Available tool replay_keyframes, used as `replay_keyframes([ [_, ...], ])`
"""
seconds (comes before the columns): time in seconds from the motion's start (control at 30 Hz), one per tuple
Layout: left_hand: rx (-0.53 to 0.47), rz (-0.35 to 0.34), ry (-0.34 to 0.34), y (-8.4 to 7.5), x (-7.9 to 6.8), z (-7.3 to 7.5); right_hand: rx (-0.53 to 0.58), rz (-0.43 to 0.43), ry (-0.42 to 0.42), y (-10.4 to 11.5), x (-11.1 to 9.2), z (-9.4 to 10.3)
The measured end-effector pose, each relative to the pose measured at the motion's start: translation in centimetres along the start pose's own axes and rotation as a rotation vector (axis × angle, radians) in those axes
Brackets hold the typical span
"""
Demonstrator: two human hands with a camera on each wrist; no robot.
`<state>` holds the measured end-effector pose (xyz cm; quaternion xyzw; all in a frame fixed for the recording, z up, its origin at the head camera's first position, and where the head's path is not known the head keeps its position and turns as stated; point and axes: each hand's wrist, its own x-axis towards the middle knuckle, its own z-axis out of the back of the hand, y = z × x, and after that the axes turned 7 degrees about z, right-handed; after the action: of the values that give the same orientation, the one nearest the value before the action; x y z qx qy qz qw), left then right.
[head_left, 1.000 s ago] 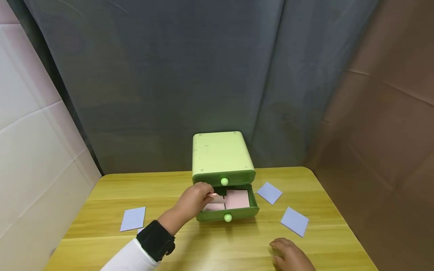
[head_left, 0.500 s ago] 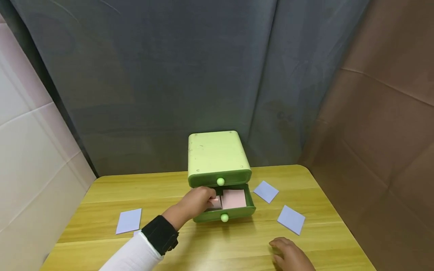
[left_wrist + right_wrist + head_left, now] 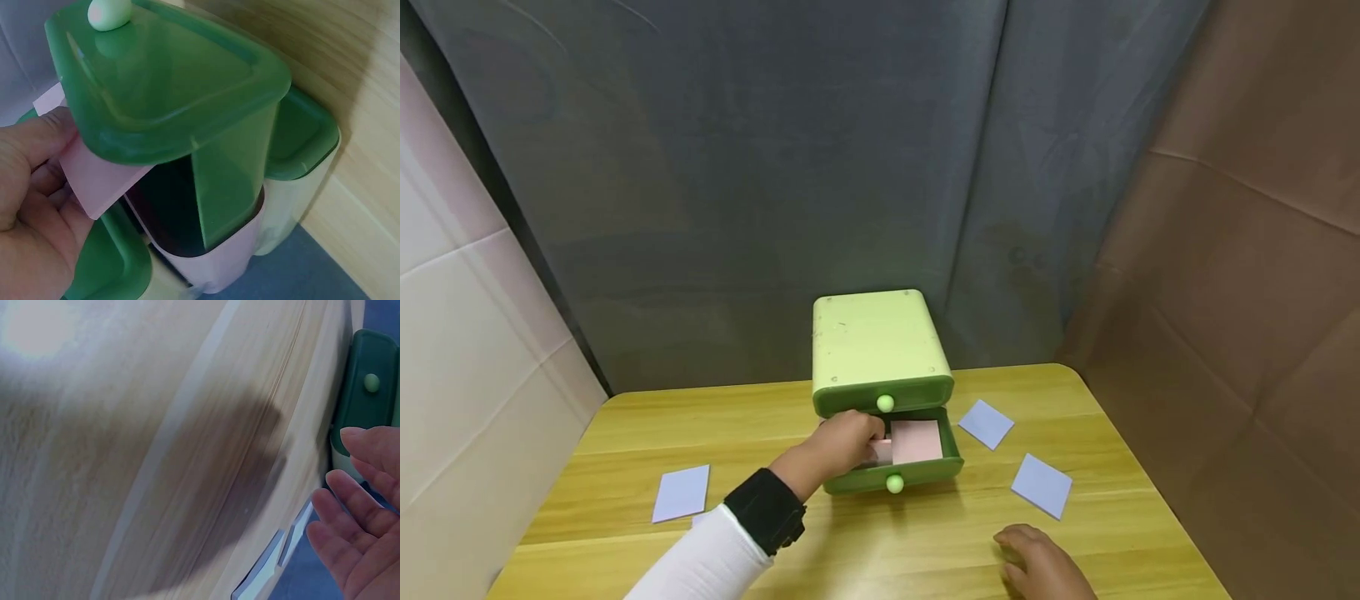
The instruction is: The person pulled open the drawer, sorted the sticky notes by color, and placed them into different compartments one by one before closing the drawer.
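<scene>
A small green drawer cabinet (image 3: 880, 342) stands at the back of the table, its lower drawer (image 3: 928, 473) pulled out. My left hand (image 3: 844, 439) reaches into the left side of that drawer. In the left wrist view it pinches a pink sticky note pad (image 3: 103, 178) between thumb and fingers, beside the green drawer front (image 3: 169, 81). Another pink pad (image 3: 917, 442) lies in the right part of the drawer. My right hand (image 3: 1037, 562) is near the table's front right, fingers loosely bent and holding nothing. The left fingertips are partly hidden in the head view.
Two light blue pads, one nearer the cabinet (image 3: 987, 424) and one further forward (image 3: 1042, 485), lie right of the drawer. Another blue pad (image 3: 681, 493) lies at left, with a second one mostly hidden behind the left sleeve. A grey curtain (image 3: 760, 192) hangs behind the table.
My left hand has moved slightly right and down into the drawer with the pink sticky note pad. The head view has shifted a little. The right hand has stayed in place.
</scene>
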<state>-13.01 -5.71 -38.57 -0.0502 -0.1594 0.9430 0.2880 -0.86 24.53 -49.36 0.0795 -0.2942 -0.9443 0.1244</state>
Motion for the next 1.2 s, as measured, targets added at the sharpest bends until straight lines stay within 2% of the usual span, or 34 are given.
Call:
replay_keyframes([
  [0.2,0.016,0.013,0.004,0.1,-0.1,0.0,-0.021,0.004,-0.020,0.3,-0.2,-0.1],
  [0.47,0.017,0.010,-0.082,0.5,0.0,-1.1,-0.009,-0.014,-0.015,0.2,-0.1,-0.3],
  [0.8,0.069,-0.077,-0.219,0.8,-0.2,-2.4,-0.024,0.000,-0.014,-0.1,-0.1,-0.3],
  [1.2,0.072,-0.096,-0.287,0.6,-0.4,-3.0,-0.050,0.004,-0.025,-0.1,-0.3,-0.1],
])
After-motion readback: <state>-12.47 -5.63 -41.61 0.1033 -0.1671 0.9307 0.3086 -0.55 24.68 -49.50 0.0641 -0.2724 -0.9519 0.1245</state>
